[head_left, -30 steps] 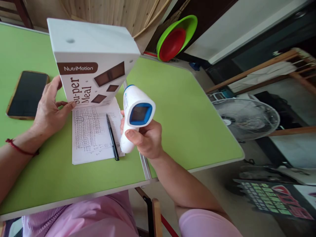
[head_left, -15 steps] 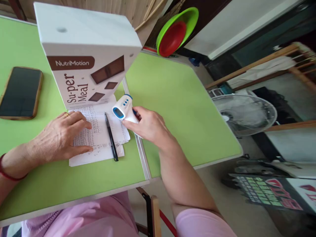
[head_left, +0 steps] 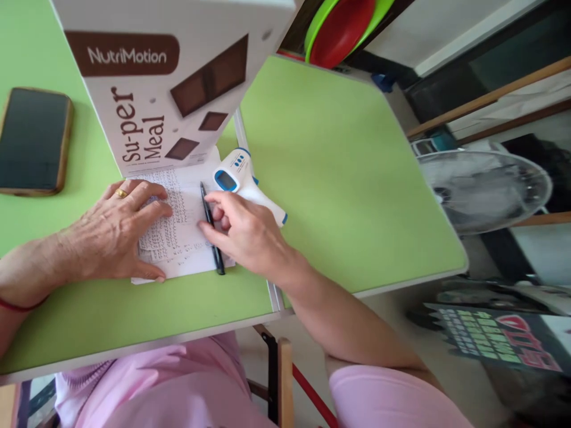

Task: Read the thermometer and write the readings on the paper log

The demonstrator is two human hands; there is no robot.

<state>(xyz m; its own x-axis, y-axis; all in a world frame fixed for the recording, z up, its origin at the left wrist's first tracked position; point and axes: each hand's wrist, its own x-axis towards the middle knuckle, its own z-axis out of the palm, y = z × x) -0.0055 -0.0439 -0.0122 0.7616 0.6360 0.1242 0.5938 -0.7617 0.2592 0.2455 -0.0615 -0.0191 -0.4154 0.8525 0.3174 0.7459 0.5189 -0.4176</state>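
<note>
My left hand (head_left: 120, 229) lies with spread fingers on the handwritten sheets of paper (head_left: 190, 255), a gold ring on one finger. Over the right part of the sheets, my right hand (head_left: 245, 229) reaches across a black pen (head_left: 217, 257). Its thumb and forefinger are apart at the pen, which still rests on the paper; contact is hard to judge. Just beyond that hand lies a white and blue infrared thermometer (head_left: 238, 172), its small screen facing me. Behind the sheets stands a white NutriMotion box (head_left: 147, 89).
A phone (head_left: 33, 139) in a brown case lies at the left on the green table (head_left: 348, 178). A metal seam crosses the tabletop. Past the table's right edge stands a fan (head_left: 486, 190). A red basin (head_left: 341, 32) sits in a green one at the back.
My right hand has let go of the thermometer, now lying on the table and paper edge, and moved left to the pen. My left hand stays on the sheets. The view has shifted.
</note>
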